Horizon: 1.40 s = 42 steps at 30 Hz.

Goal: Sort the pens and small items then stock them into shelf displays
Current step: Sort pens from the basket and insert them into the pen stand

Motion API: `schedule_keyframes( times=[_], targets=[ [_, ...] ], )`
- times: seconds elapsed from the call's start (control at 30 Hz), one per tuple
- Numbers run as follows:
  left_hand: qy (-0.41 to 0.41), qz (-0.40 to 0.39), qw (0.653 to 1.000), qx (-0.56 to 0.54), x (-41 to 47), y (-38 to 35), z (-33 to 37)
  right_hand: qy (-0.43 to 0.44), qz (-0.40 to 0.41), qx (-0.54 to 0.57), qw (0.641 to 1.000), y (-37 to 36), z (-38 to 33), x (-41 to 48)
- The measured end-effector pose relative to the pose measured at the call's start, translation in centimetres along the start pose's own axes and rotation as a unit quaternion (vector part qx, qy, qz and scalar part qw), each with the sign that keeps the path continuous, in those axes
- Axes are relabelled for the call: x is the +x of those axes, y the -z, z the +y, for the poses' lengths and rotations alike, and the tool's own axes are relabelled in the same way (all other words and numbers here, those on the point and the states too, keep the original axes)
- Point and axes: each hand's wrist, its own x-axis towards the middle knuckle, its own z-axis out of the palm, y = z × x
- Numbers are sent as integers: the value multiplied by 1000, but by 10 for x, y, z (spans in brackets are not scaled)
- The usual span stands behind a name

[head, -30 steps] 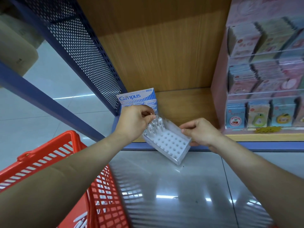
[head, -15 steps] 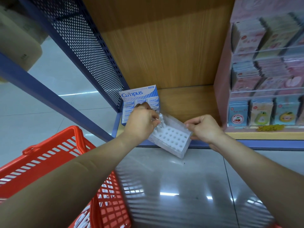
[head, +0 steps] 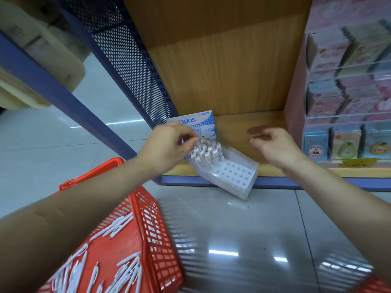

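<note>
— What can't be made out from up here?

— Starting at your left: the red basket (head: pixel 148 229) is cut off by the bottom edge, and the loose pens (head: pixel 127 264) in it are smeared by motion. Your left hand (head: pixel 169 146) has its fingertips drawn together over the back rows of the pen rack (head: pixel 234 175). Blur hides whether they pinch a pen, so I cannot tell. That hand also covers part of the blue-and-white box (head: pixel 203 120) behind the rack.

— And the rack itself?

— It's a white block dotted with round holes, sitting askew at the left end of the wooden shelf (head: pixel 239 125). Its near corner pokes out past the shelf's front edge, over the floor (head: pixel 243 240). The standing pens (head: pixel 206 154), white with metal tips up, fill the rows next to your left hand; open holes show toward the front edge.

— Room to move?

— The perforated panel (head: pixel 131 66) closes the shelf's left end. Your right hand (head: pixel 275 146) hovers just right of the rack, not touching it, fingers loosely curled around nothing. Bare shelf lies under and behind it. The card display (head: pixel 347 142) walls off the shelf's right end.
</note>
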Motion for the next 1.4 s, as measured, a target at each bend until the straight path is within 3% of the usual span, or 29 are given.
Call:
schedule_keyframes(
  times=[0.07, 0.2, 0.37, 0.57, 0.73, 0.83, 1.1, 1.23, 1.4],
  targets=[
    [-7, -1, 1000, -5, -11, 31, -5, 24, -23, -1, 999, -2, -24, -8],
    [11, -40, 999, 14, -46, 79, -38, 71, -174, -43, 981, -19, -87, -28],
    [41, -44, 997, 57, -108, 106, -89, 152, -334, -152, 918, -64, -165, -60],
    [115, -5, 993, 31, -195, 96, -158, 188, -418, -254, 852, -171, -195, -100],
    [184, -46, 981, 41, -264, 72, -220, 219, -435, -351, 800, -274, -161, -118],
    [222, -116, 967, 48, -299, 51, -253, 251, -427, -422, 760, -321, -128, -122],
    [352, -261, 892, 107, -365, -29, -310, 217, -408, -502, 731, -395, -23, -116],
    [392, -271, 871, 123, -376, -61, -311, 213, -385, -551, 709, -412, 15, -117],
    [462, -199, 863, 44, -367, -71, -290, 234, -307, -617, 686, -425, 29, -121]
  ],
)
